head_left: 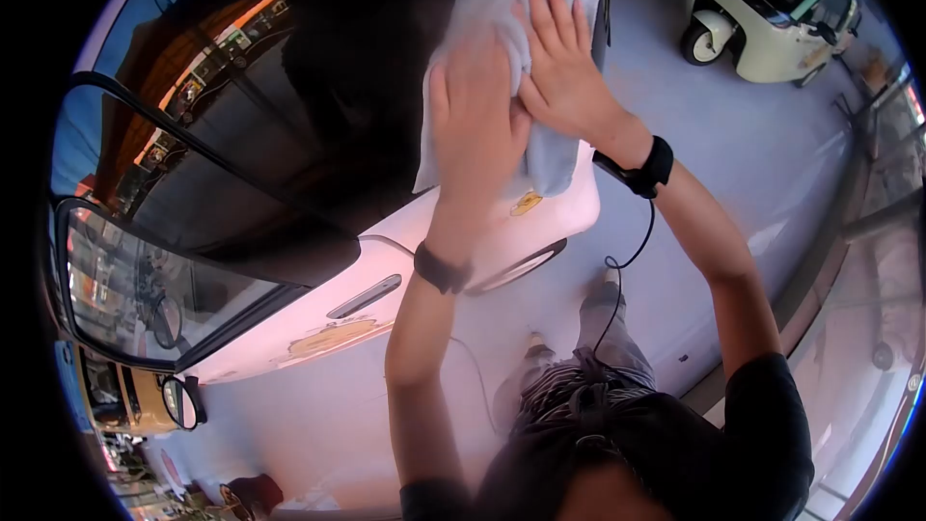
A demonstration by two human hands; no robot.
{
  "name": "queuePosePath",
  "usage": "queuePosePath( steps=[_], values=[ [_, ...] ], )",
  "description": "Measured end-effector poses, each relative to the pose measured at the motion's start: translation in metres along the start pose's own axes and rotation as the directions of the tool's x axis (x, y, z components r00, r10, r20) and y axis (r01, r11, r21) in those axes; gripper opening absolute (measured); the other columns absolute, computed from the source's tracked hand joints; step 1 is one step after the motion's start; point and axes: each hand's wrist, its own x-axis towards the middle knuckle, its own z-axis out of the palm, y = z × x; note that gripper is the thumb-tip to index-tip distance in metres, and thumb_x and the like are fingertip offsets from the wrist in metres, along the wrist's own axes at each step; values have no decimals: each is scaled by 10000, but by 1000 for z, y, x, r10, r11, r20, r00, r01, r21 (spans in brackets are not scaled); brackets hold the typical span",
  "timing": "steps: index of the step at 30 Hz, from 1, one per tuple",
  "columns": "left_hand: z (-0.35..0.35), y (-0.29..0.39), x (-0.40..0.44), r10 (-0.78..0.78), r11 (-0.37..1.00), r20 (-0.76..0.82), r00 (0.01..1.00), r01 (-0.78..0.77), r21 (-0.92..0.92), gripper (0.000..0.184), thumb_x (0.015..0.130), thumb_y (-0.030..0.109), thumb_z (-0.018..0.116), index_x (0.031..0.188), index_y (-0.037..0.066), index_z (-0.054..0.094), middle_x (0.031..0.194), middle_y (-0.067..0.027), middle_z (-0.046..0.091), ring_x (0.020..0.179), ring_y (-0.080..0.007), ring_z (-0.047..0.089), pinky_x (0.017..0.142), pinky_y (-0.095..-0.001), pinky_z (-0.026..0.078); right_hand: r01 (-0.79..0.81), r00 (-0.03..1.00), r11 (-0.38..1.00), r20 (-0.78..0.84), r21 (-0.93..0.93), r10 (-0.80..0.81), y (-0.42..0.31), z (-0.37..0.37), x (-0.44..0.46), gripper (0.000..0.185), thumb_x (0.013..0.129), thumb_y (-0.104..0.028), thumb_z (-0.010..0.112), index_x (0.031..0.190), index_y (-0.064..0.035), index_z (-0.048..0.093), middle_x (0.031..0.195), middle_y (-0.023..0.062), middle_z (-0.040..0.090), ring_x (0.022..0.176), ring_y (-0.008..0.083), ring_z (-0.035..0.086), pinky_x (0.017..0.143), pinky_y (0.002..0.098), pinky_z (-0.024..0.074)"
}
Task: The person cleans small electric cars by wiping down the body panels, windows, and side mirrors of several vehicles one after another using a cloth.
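A white cloth towel (pixel 557 169) lies over the dark glossy surface of a small pale vehicle (pixel 391 256). My right hand (pixel 562 68) rests flat on the towel, fingers stretched out and slightly apart. Beside it, my left hand (pixel 479 116) is also laid flat on the towel, its fingertips blurred by motion. Neither hand wraps round the cloth. Part of the towel is hidden beneath both hands, and its upper corner curls up past the right fingers.
A door handle (pixel 365 297) and side mirror (pixel 180 401) are on the vehicle's near side. Another light-coloured three-wheeler (pixel 772 34) stands at upper right. A thin black cable (pixel 617 299) hangs from near my right wrist. Pale floor (pixel 666 260) surrounds my feet.
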Motion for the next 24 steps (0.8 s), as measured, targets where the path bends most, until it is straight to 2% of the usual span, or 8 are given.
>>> queuePosePath(
  steps=[2,6,9,11,15,18,20,24],
  values=[
    [15,1,-35,-33,999,67,997,34,-11,587,727,223,598,1241,-1,424,1363,-107,364,1278,-329,284,1046,-460,166,-66,994,996,79,-51,70,-12,21,-38,657,758,-225,494,1339,3,290,1410,225,200,1318,413,122,1029,576,113],
    [30,-10,-95,65,996,146,987,-56,-67,556,726,194,588,1234,20,446,1341,-82,400,1267,-296,311,1041,-447,184,-128,963,981,219,-149,159,-35,53,-97,650,765,-233,506,1313,51,301,1384,263,214,1300,443,140,1023,578,126],
    [30,-12,-119,79,994,189,979,-64,-84,537,728,180,579,1233,45,457,1332,-66,413,1265,-274,319,1040,-441,194,-182,966,983,193,31,173,-49,52,-115,633,777,-234,511,1306,50,310,1373,264,227,1288,453,159,1022,572,136],
    [25,-16,-115,54,996,193,980,-39,-82,528,730,174,573,1233,60,461,1333,-58,414,1266,-267,320,1039,-439,197,-165,974,986,165,34,158,-50,47,-108,602,789,-222,507,1302,33,324,1364,259,241,1270,461,180,1014,570,158],
    [-5,-35,-84,-66,998,26,997,67,-23,563,680,145,548,1229,58,459,1350,-53,397,1280,-271,301,1044,-460,184,-38,999,999,35,23,38,-61,31,-43,596,789,-237,523,1318,-30,342,1381,231,238,1271,442,195,1004,574,176],
    [-47,-60,-48,-68,998,-152,986,69,3,591,649,138,531,1228,52,451,1372,-37,368,1305,-273,264,1057,-475,140,112,992,993,-49,-39,-114,-77,17,22,629,776,-264,547,1327,-46,336,1406,196,218,1296,397,169,1020,552,155],
    [-76,-83,-31,-46,997,-201,979,59,57,605,656,140,529,1247,57,435,1382,-34,352,1308,-268,257,1063,-474,123,179,979,981,-80,-76,-185,-91,11,56,657,757,-237,558,1336,-47,313,1432,164,179,1332,355,109,1061,498,103],
    [-128,-129,-16,-47,979,-294,955,103,179,612,676,142,513,1272,53,408,1384,-31,344,1305,-269,259,1065,-461,132,316,937,942,-118,-116,-329,-119,-9,124,663,751,-260,565,1332,-50,325,1431,154,192,1328,338,129,1059,483,119]
  ],
)
